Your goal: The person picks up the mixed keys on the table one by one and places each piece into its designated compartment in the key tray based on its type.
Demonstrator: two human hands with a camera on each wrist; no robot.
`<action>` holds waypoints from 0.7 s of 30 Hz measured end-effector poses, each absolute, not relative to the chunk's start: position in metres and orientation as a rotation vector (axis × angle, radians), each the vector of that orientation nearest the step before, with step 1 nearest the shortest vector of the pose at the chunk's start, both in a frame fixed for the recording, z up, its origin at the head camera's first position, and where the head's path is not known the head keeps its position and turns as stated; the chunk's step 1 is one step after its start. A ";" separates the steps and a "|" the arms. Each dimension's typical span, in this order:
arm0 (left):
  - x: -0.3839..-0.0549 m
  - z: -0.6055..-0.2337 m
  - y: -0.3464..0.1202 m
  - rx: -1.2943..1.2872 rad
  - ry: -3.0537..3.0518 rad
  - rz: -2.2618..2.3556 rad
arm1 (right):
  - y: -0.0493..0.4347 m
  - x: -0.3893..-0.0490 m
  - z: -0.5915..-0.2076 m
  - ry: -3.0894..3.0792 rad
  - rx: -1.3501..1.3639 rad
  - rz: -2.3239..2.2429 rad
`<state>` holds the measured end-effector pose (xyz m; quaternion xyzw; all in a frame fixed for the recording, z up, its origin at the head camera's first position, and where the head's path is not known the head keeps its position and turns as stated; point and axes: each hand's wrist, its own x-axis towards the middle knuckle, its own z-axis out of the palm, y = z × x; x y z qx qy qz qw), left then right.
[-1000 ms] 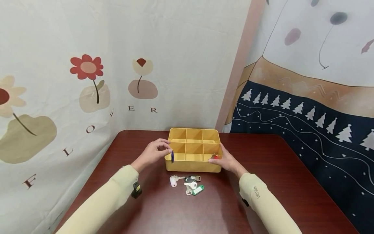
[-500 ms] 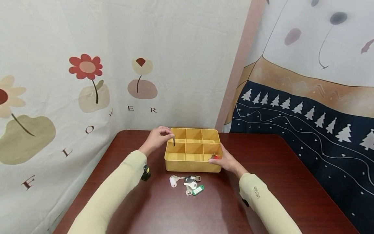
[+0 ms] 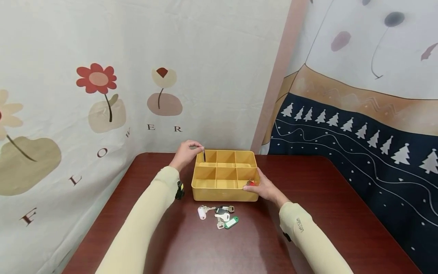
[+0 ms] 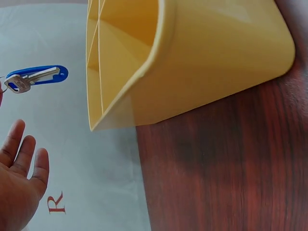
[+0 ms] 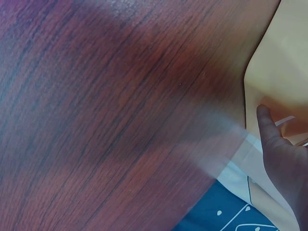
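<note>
Before flower-printed cloth [image 3: 219, 76], wood-grained table [image 3: 212, 251], left hand [image 3: 186, 155] pinching blue-tagged key [image 4: 41, 77], right hand [image 3: 268, 188] gripping yellow box [image 3: 224, 195].

We reach with both sleeved arms [image 3: 137, 224] toward the yellow box [image 3: 226, 195]: our left hand [image 3: 186, 154] holds thumb and fingertip pinched at its far left corner, other fingers [image 4: 24, 154] loosely extended, while our right hand [image 3: 267, 188] grips its right side, thumb [image 3: 251, 188] over the near rim.
</note>
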<state>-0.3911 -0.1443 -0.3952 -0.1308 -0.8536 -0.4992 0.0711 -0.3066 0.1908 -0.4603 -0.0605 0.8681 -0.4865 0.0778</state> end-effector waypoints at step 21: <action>-0.416 -0.414 -0.128 -0.261 -2.574 -1.460 | 0.190 -0.307 -0.461 2.584 -0.212 -1.504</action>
